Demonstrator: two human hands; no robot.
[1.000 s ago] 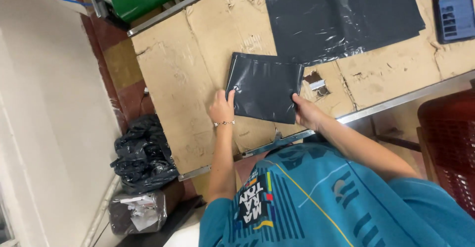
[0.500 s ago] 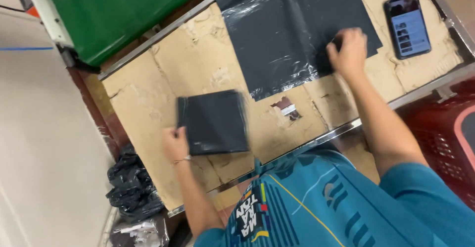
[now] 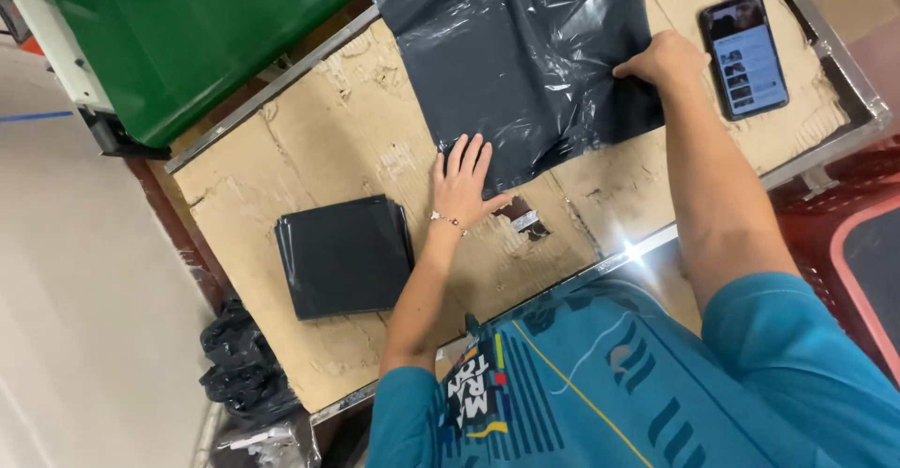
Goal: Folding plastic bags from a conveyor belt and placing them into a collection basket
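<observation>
A large dark grey plastic bag [image 3: 525, 55] lies spread flat on the cardboard-covered table [image 3: 356, 140]. My left hand [image 3: 461, 182] rests flat with fingers apart on the bag's near left corner. My right hand [image 3: 662, 61] pinches the bag's right edge. A folded dark grey bag [image 3: 342, 254] lies on the cardboard to the left, apart from both hands.
A smartphone [image 3: 743, 53] with a lit screen lies at the table's right end. A green bin [image 3: 187, 27] stands behind the table. Black bags [image 3: 239, 369] sit on the floor at the left. A red crate [image 3: 853, 243] is at the right.
My left hand left the folded bag and moved right onto the spread bag's corner. My right hand stayed at the spread bag's right edge. The view shifted closer.
</observation>
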